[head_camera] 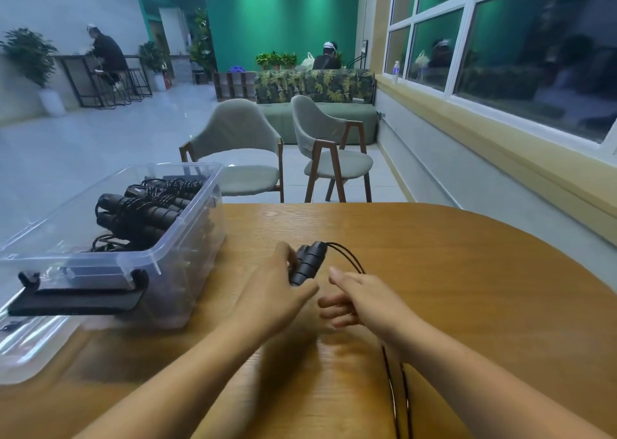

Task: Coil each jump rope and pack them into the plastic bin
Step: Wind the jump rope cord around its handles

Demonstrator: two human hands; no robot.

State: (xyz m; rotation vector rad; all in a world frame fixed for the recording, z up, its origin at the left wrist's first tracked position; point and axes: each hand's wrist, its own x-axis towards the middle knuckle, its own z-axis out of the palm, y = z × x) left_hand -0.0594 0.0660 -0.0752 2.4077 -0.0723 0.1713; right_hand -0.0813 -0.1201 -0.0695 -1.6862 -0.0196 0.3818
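My left hand grips the two black handles of a jump rope, held side by side just above the wooden table. Its thin black cord leaves the handle tops, arcs right, passes behind my right hand and runs off the table's near edge under my right forearm. My right hand's fingers are loosely curled; whether they hold the cord is hidden. The clear plastic bin stands at the left of the table, with several coiled black jump ropes inside.
The bin's clear lid lies at the near left beside the bin, whose black latch faces me. Two green chairs stand past the table's far edge. A window wall runs along the right.
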